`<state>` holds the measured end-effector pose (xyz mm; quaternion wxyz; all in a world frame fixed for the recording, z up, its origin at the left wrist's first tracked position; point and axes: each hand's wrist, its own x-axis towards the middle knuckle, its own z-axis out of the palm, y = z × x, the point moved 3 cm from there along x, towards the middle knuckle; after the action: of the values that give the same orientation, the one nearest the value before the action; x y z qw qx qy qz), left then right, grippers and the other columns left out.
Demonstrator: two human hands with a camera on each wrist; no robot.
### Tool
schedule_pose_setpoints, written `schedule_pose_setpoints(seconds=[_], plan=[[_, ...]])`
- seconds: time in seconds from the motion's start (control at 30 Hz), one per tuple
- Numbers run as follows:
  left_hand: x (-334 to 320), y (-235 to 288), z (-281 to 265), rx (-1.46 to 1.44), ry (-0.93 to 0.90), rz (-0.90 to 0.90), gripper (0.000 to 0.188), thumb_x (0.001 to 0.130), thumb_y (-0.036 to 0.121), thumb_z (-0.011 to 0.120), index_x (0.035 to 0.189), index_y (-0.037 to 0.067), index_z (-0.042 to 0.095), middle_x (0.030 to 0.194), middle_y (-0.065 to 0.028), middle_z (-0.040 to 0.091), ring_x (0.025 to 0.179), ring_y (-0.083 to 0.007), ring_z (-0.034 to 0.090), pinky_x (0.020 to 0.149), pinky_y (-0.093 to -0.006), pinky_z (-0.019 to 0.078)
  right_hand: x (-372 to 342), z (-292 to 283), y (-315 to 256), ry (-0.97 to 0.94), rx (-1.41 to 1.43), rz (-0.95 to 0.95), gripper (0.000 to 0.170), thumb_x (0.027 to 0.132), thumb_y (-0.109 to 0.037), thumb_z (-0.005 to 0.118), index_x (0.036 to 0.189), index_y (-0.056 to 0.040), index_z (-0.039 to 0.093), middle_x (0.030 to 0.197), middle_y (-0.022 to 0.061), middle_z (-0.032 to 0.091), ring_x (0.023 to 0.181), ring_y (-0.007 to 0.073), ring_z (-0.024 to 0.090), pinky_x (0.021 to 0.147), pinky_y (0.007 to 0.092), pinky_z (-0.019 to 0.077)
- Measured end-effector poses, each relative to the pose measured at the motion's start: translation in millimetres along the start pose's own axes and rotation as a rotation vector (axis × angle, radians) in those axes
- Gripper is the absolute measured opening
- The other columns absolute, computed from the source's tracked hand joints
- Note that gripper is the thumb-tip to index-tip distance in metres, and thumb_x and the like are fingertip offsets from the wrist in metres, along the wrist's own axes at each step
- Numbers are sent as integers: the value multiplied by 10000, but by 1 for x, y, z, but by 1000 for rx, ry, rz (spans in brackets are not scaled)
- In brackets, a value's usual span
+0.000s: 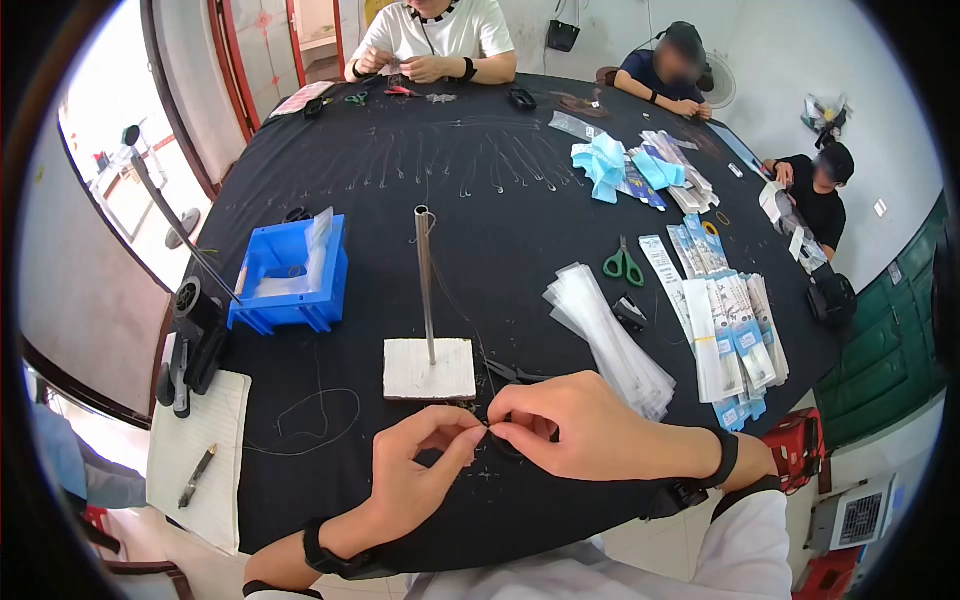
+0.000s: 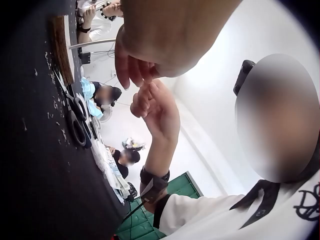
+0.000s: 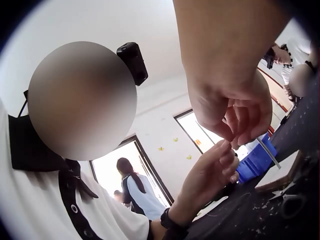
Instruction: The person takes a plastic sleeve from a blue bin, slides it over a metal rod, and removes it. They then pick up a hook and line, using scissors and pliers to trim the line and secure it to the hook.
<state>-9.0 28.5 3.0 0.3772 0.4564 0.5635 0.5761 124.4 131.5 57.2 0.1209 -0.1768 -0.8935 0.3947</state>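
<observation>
In front of the metal post (image 1: 427,290) on its white block (image 1: 430,369), the two hands meet fingertip to fingertip. The left hand (image 1: 415,472) pinches between thumb and forefinger a tiny piece of thin line, its exact shape too small to tell. Pinching at the same spot is the right hand (image 1: 590,428), other fingers curled. A thin dark line (image 1: 462,312) runs from the post's top down toward the hands. Both wrist views show the fingertips together, with the left hand (image 2: 160,42) and the right hand (image 3: 232,95) raised above the table.
Black-handled scissors (image 1: 515,374) lie just behind the right hand. A blue bin (image 1: 290,312), stapler (image 1: 180,375), notepad (image 1: 222,440) and pen (image 1: 198,475) are left. Plastic sleeves (image 1: 620,350), green scissors (image 1: 623,264) and printed packets (image 1: 735,330) lie right. Several people sit around the table.
</observation>
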Motion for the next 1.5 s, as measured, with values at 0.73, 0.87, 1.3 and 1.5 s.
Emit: schedule_pose_setpoints(seconds=[0.73,0.87,1.3,1.5], plan=[[4,-8,3,-413,-160,-240,236,913,94,548,1115,-24,519,886,-113,647,817,-152,627,646,-251,509,64,-49,-40,480,389,-238,108,917,-96,536,910,-1,587,584,7,532,488,33,450,450,178,325],[4,-7,1,-443,-158,-244,235,918,111,547,1110,-22,524,892,-121,647,820,-159,628,652,-265,510,69,-49,-43,512,382,-244,108,914,-104,546,906,-9,597,575,6,539,486,32,456,446,185,337],[2,-11,0,-470,-150,-236,212,928,133,537,1078,-16,548,895,-122,646,807,-150,618,655,-260,506,69,-45,-38,514,262,-236,102,909,-115,552,901,-29,606,572,-11,539,502,29,492,458,177,356],[2,-11,1,-471,-149,-242,206,929,128,534,1073,-17,551,893,-121,648,803,-146,618,647,-256,506,69,-46,-42,531,249,-230,95,909,-107,549,905,-30,603,584,-13,544,517,28,497,467,177,361]])
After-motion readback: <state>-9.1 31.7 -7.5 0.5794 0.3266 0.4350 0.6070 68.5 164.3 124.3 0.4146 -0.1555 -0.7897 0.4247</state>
